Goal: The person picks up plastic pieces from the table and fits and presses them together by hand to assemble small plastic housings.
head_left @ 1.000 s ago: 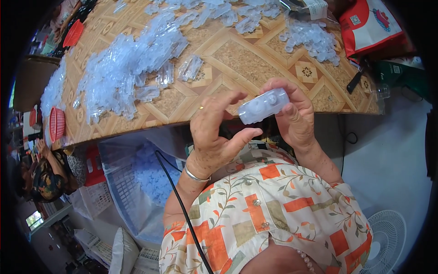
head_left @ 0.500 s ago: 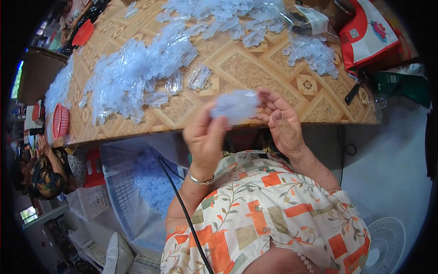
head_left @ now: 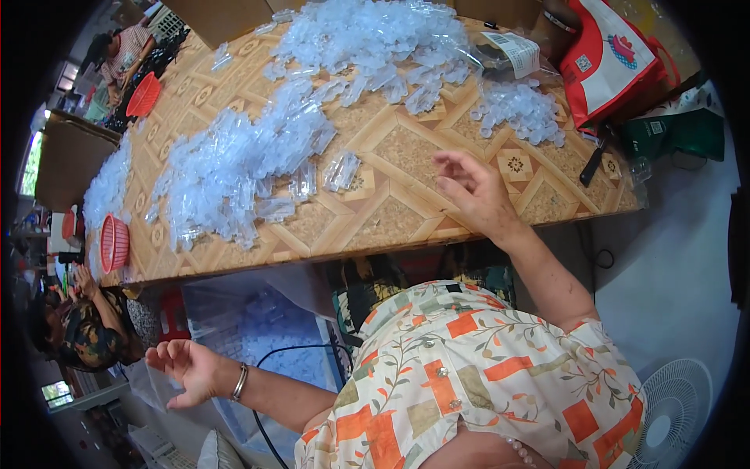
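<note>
Though clasping a pale translucent plastic piece in the left hand (head_left: 187, 371) half a second ago, now bare-palmed, with that piece impossible to locate. Below the wood-patterned brown surface (head_left: 406, 141), in a film-lined, lattice-walled plastic crate (head_left: 226, 336), many translucent bluish pieces (head_left: 285, 356); on top, a long heap of clear plastic pieces (head_left: 250, 168) and a red slatted plastic basket (head_left: 114, 246), contents unclear. Extending the left hand far out past the crate, fingers and thumb apart, and holding the right hand (head_left: 466, 184) above the surface, fingers loosely curled, thumb apart.
</note>
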Demonstrator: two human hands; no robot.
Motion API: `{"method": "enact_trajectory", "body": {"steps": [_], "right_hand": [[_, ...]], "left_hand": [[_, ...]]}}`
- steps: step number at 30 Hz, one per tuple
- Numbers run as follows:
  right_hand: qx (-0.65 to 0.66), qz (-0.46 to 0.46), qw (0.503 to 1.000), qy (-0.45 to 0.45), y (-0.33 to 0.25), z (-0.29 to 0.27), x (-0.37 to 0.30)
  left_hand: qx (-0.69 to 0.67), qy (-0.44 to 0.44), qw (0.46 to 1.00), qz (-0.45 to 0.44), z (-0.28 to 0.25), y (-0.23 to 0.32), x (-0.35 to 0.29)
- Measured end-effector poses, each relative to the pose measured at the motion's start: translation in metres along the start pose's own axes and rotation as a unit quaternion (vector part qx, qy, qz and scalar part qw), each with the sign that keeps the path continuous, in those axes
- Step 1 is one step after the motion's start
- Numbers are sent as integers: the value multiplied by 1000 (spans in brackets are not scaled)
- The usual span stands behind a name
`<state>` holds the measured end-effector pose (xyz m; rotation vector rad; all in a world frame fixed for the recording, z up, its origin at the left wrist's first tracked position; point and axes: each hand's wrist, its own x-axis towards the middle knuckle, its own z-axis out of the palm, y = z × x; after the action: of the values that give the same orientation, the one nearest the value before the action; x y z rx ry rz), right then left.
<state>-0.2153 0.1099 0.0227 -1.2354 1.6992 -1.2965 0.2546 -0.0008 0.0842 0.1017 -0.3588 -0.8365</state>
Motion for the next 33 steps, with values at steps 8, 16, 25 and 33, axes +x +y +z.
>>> {"method": "enact_trajectory", "body": {"steps": [8, 16, 25, 33], "right_hand": [[-395, -157, 904, 41, -1, 7, 70], [-303, -181, 935, -11, 1, -7, 47], [-189, -201, 959, 60, 5, -24, -2], [-222, -209, 951, 57, 0, -1, 2]], "left_hand": [[246, -113, 958, -94, 3, -60, -45], [376, -259, 874, -168, 32, -123, -129], [431, -463, 714, -302, 37, -170, -186], [531, -493, 674, -143, 26, -189, -185]]}}
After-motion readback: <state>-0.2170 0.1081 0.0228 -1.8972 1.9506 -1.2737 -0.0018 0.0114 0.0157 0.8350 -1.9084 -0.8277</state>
